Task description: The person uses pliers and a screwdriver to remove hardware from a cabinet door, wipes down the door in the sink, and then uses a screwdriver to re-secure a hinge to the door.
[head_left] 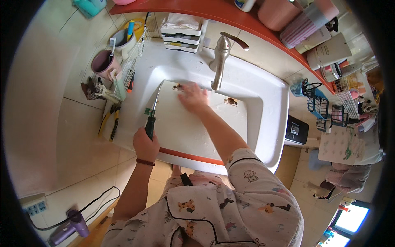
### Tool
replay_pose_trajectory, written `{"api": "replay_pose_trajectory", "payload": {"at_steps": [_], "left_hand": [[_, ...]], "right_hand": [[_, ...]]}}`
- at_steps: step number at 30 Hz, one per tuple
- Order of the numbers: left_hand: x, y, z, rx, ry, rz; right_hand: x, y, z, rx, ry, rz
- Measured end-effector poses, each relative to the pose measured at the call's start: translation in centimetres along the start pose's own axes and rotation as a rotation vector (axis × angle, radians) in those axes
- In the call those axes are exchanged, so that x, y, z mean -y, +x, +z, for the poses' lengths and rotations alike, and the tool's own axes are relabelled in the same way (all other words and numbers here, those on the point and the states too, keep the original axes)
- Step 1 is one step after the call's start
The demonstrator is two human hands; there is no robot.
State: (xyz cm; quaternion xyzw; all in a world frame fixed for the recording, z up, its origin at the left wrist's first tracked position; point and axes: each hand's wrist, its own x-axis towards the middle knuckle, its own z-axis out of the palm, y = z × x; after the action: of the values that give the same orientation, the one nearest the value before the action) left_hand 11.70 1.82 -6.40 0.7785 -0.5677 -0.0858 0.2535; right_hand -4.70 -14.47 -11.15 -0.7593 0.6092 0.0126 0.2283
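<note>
A white panel [197, 127] with a red strip along its near edge lies across the white sink [271, 119]. Rusty hinge cups show along its far edge: one [177, 87] is beside the fingers of my right hand [193, 98], the other [231, 101] farther right. That hand presses on the panel's far part with its fingers spread. At the panel's left edge, my left hand [146, 144] grips a screwdriver [151, 126] by its dark green handle. The metal shaft points away from me, its tip near the panel's far left corner. A small green piece sits by the handle's top.
Behind the panel stands a metal faucet [222, 57]. On the left are a wire rack [131, 61], a mauve mug [105, 65] and yellow-black pliers [115, 119]. A red shelf [177, 7] holding bottles runs above. A purple hair dryer [70, 226] lies lower left.
</note>
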Motion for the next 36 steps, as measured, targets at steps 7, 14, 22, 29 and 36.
{"api": "replay_pose_trajectory", "payload": {"at_steps": [7,14,22,29,36], "left_hand": [[0.5,0.0,0.7,-0.056,-0.037,0.088],[1.1,-0.1,1.0,-0.080,-0.026,0.131],[1.5,-0.2,1.3,-0.050,-0.043,0.137],[1.4,0.0,1.2,-0.075,-0.045,0.166],[0.7,0.2,0.5,0.002,-0.016,0.112]], "right_hand": [[-2.1,1.3,0.9,-0.153,0.084,0.011],[-0.6,2.8,0.1,-0.021,0.044,-0.017],[-5.4,2.0,1.1,-0.114,0.512,-0.037],[-9.2,-4.0,-0.6,-0.140,0.032,0.312],[-0.8,-3.6,0.9,0.133,0.076,-0.440]]}}
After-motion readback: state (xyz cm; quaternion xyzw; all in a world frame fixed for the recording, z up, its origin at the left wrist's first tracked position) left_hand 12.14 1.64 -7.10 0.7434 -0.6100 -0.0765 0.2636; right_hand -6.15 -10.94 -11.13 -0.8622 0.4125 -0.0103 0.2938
